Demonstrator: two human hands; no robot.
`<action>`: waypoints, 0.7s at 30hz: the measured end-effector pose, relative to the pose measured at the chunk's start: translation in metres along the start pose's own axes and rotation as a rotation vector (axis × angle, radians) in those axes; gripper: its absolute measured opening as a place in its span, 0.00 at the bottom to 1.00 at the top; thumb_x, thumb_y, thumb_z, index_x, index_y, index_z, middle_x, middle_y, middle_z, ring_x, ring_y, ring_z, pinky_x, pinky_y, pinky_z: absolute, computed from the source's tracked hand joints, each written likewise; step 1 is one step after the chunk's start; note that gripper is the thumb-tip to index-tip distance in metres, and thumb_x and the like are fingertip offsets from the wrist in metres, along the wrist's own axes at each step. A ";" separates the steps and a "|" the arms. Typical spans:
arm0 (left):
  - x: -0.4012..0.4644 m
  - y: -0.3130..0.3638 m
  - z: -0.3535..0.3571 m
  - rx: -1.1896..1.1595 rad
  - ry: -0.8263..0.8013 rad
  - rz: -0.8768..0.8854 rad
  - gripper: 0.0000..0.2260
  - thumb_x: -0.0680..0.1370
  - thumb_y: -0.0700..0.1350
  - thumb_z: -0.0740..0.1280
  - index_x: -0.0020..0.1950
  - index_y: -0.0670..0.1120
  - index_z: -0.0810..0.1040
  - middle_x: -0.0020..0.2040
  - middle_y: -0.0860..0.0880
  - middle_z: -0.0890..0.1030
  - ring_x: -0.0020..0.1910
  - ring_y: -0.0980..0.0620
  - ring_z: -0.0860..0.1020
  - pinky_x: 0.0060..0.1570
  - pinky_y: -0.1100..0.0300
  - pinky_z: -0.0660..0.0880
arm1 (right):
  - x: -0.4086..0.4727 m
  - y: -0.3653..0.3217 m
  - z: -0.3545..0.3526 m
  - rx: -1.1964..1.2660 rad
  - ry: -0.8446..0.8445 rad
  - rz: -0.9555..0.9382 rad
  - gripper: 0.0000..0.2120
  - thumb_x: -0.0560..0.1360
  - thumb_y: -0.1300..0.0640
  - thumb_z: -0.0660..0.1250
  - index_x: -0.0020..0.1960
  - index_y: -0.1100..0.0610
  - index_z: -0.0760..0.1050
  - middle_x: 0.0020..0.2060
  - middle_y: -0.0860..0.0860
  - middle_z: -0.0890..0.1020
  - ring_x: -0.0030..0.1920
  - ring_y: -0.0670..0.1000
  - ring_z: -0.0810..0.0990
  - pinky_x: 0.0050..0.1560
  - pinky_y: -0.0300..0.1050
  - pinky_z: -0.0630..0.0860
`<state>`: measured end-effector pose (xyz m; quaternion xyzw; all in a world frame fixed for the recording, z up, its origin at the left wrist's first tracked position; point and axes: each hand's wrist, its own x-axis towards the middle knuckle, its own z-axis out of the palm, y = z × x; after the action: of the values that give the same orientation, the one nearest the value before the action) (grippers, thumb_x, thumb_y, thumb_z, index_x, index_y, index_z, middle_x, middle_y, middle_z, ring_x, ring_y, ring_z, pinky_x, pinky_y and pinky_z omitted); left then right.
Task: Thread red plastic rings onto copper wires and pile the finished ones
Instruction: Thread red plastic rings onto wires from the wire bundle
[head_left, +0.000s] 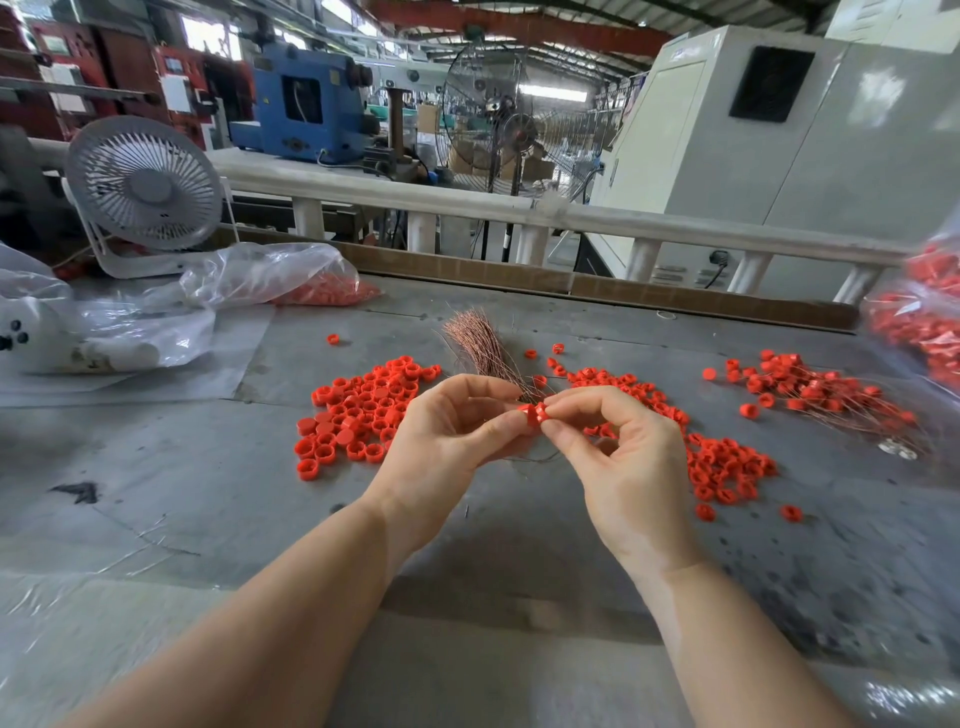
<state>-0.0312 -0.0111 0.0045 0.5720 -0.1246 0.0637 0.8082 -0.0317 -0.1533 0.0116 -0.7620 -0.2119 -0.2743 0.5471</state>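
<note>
While the left hand (457, 421) pinches a red plastic ring (532, 415) between thumb and forefinger, with the butt of the copper wire bundle (475, 340) seemingly tucked behind its fingers, the right hand (613, 441) closes thumb and forefinger on the ring's other side, its remaining fingers loosely curled; whether a wire end is already through the ring is too fine to tell. The likeliest slip, as I judge it, is the thin strand kinking or missing the hole, since both pinches crowd the ring and hide it; a slackened grip could also drop the ring among the loose ones directly below, or let the bundle fan apart. A dark strand looping just under the held ring might snag as it is drawn through. Taking that ring as the landmark: to its left lies a dense patch of loose red rings (358, 410), to its right and slightly nearer a second scatter (722, 462), and far to its right the pile of finished wired rings (821, 395), with a clear bag of red parts (924, 322) beyond that at the frame edge. All rest on a worn grey worktable (208, 493). Beyond and left of the ring sit a small white desk fan (145, 192) and a crumpled plastic bag (270, 280) holding more red pieces. Past the table's far rail is a factory hall with a blue machine (301, 104), a pedestal fan (498, 114) and a pale grey cabinet (779, 130).
</note>
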 end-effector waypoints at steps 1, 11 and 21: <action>0.000 0.000 0.000 0.004 0.001 0.001 0.13 0.65 0.41 0.71 0.48 0.40 0.77 0.41 0.41 0.84 0.39 0.46 0.83 0.42 0.60 0.80 | 0.000 0.000 0.000 0.013 0.008 0.008 0.14 0.68 0.68 0.72 0.38 0.49 0.78 0.37 0.42 0.83 0.41 0.40 0.80 0.40 0.29 0.71; -0.001 0.000 0.000 0.014 -0.003 -0.001 0.12 0.65 0.40 0.70 0.48 0.40 0.77 0.40 0.42 0.83 0.39 0.48 0.83 0.43 0.60 0.80 | 0.000 -0.001 0.000 0.052 0.009 0.038 0.14 0.68 0.68 0.72 0.36 0.49 0.78 0.39 0.41 0.83 0.43 0.41 0.81 0.41 0.35 0.74; 0.000 -0.002 0.000 0.012 0.005 -0.005 0.12 0.64 0.41 0.71 0.47 0.41 0.78 0.40 0.42 0.83 0.39 0.46 0.82 0.45 0.57 0.80 | -0.001 0.001 0.001 0.039 -0.014 0.005 0.12 0.68 0.69 0.72 0.37 0.53 0.79 0.37 0.42 0.82 0.43 0.41 0.81 0.40 0.31 0.71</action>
<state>-0.0309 -0.0118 0.0031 0.5772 -0.1208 0.0637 0.8051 -0.0319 -0.1529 0.0103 -0.7537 -0.2191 -0.2632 0.5609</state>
